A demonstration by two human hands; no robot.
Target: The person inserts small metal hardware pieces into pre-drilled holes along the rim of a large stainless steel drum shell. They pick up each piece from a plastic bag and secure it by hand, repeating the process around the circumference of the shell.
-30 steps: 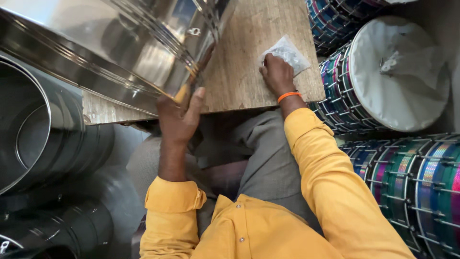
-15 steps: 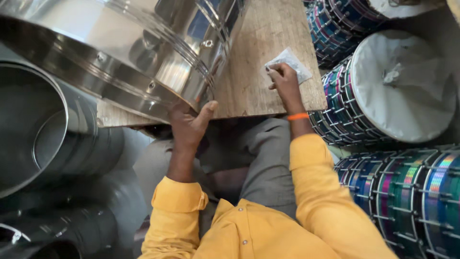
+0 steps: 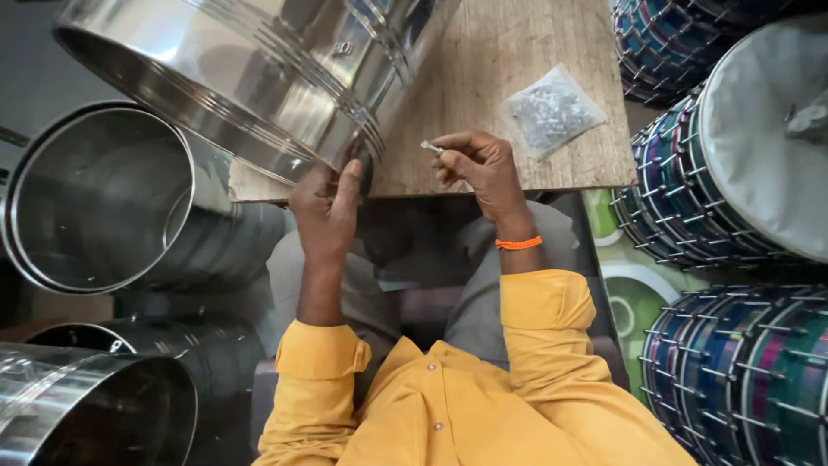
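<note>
**Inspector:** Firstly, the small metal screw (image 3: 432,147) is to be located and its lie recorded.

**Assistant:** It is pinched between the fingertips of the right hand (image 3: 483,168), above the near edge of the wooden board (image 3: 517,52). Its long axis is seen to run roughly level, with the free end pointed to the left, towards the steel drum shell (image 3: 259,78).

**Inspector:** And the left hand (image 3: 323,211)?

**Assistant:** It is pressed against the lower rim of that shell, thumb raised along the metal, the fingers hidden behind the rim. The shell is tilted on the board, its open mouth turned towards the lower left.

**Inspector:** Containers and contents?

**Assistant:** A clear plastic bag (image 3: 552,110) is laid flat on the board, just beyond the right hand and apart from it; small metal parts are packed inside, too small for their kind to be told. Another open steel shell (image 3: 103,198) is noted at the left, nothing visible inside. Finished drums with coloured bands (image 3: 742,164) are stacked at the right.
</note>
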